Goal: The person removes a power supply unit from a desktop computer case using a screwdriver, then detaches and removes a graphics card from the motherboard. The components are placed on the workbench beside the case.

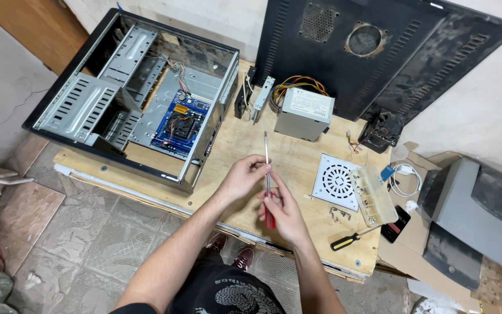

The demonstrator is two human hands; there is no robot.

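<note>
1. Tiled floor (82,232) runs under a low plywood tabletop (233,145) pushed near a pale wall, and I look down on it from above
2. My left hand (242,177) reaches in from the left, its fingers (261,166) pinched on the metal shaft of a red-handled screwdriver (268,186), about midway along it
3. My right hand (283,212) is wrapped shut around the red handle, so both hands hold the same tool, touching each other above the tabletop's front half
4. That screwdriver stands nearly upright in the view, tip pointing away from me toward the back of the tabletop
5. An open computer case (129,96) lies on its side at the left of the tabletop, a blue motherboard (181,122) showing inside
6. Behind my hands sits a grey power supply (303,113) with coloured wires, and two black side panels (379,52) lean on the wall
7. To the right lie a white round-vented grille (335,180), a clear plastic compartment box (373,195) and a yellow-and-black screwdriver (350,238) near the front edge, well apart from my hands
</note>
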